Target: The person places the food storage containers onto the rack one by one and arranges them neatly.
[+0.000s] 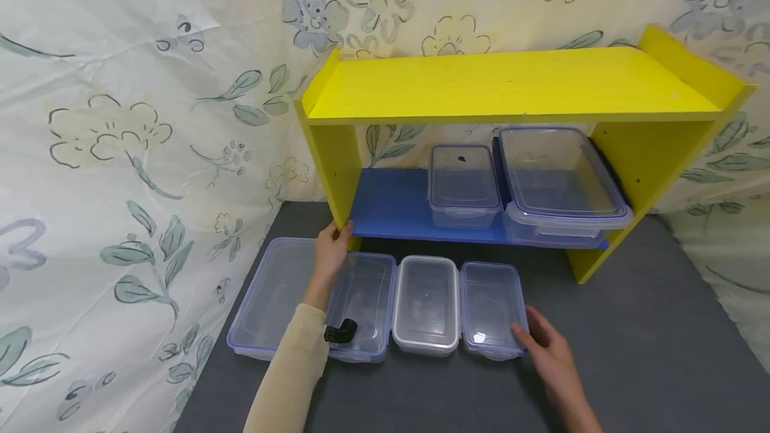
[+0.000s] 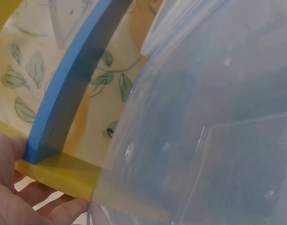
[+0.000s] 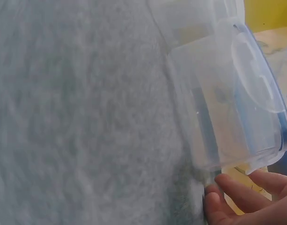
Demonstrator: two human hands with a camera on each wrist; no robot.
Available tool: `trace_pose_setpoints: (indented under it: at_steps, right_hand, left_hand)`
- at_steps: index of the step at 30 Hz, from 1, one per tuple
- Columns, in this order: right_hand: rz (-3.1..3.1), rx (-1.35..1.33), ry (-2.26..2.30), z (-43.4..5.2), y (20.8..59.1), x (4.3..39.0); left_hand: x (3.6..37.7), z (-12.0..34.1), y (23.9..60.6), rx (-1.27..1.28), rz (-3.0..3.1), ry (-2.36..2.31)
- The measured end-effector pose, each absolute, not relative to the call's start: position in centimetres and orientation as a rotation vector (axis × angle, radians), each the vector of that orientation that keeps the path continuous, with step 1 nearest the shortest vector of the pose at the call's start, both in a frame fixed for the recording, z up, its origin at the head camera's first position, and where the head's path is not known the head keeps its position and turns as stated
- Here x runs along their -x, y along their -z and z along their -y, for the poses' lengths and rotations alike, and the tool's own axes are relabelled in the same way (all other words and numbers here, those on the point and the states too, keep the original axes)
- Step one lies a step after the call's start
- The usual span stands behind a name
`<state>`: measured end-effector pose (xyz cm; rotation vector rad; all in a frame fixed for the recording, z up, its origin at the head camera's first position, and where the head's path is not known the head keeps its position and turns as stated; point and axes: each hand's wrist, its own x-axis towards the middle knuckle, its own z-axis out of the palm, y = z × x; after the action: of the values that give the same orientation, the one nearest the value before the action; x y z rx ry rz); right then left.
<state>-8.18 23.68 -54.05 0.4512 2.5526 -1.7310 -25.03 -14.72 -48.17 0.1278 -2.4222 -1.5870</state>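
Four lidded containers (image 1: 426, 305), seemingly, by two hands (image 1: 550, 353).

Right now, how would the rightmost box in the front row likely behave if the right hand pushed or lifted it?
The box looks empty and see-through, so it is probably light. It likely slides easily on the grey mat. Its rigid-looking walls and clipped lid suggest it keeps its shape under the right hand.

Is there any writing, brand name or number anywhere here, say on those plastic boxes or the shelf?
None can be read.
The clear plastic containers carry no legible label in any view.
A small dark mark on the lid of the small clear container on the blue shelf board is too small to read.
The yellow wooden shelf is bare paint.
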Motion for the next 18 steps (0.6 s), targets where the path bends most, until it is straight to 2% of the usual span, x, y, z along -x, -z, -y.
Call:
trace_pose_setpoints:
  at_steps: [7,18]
  right_hand:
    - [-2.424,-0.404,1.842,-23.3,53.7,7.4]
    - [-2.249,-0.184,2.162,-23.3,53.7,6.2]
  left_hand:
    - [24.8,14.7,48.2,-0.127,2.418,1.589]
    - [25.0,14.7,48.1,-0.124,2.418,1.572]
